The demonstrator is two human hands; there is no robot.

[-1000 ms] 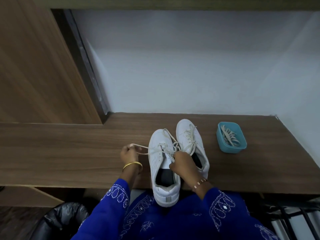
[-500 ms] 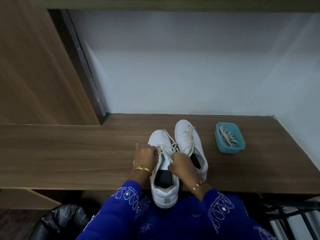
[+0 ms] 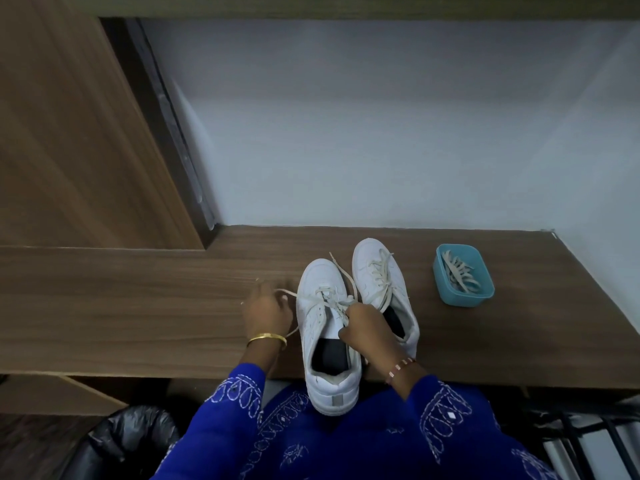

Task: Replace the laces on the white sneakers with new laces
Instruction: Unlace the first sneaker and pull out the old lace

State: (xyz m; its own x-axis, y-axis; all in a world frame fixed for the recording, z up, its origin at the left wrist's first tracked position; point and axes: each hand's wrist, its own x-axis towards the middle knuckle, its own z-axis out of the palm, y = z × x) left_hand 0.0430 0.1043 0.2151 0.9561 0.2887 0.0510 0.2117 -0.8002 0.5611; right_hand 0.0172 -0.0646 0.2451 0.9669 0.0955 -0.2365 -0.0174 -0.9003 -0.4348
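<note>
On the wooden desk point(image 3: 138, 306), two white sneakers sit side by side, toes pointing away, and the near one, the left sneaker point(image 3: 325, 327), hangs its heel over the front edge above the person's lap. Left hand point(image 3: 266, 313) is out to the side of that shoe, fingers curled round a run of the old lace point(image 3: 323, 301), which stretches from the hand across to the upper eyelets and loops back past the wrist with its gold bangle point(image 3: 267, 339). Right hand point(image 3: 363, 327) has its fingers bunched at the tongue, pinching the lace where it crosses. By my reading, that's the unlacing step: the old lace looks slack and partly worked loose, not yet out. The right sneaker point(image 3: 381, 289), just beside, is laced with loose ends trailing. Over to the right, well apart, a blue tub point(image 3: 446, 292) holds the new laces point(image 3: 459, 277), untouched. Next move, I'd say, calls for drawing the lace clear row by row while the other hand steadies the shoe on that edge.
</note>
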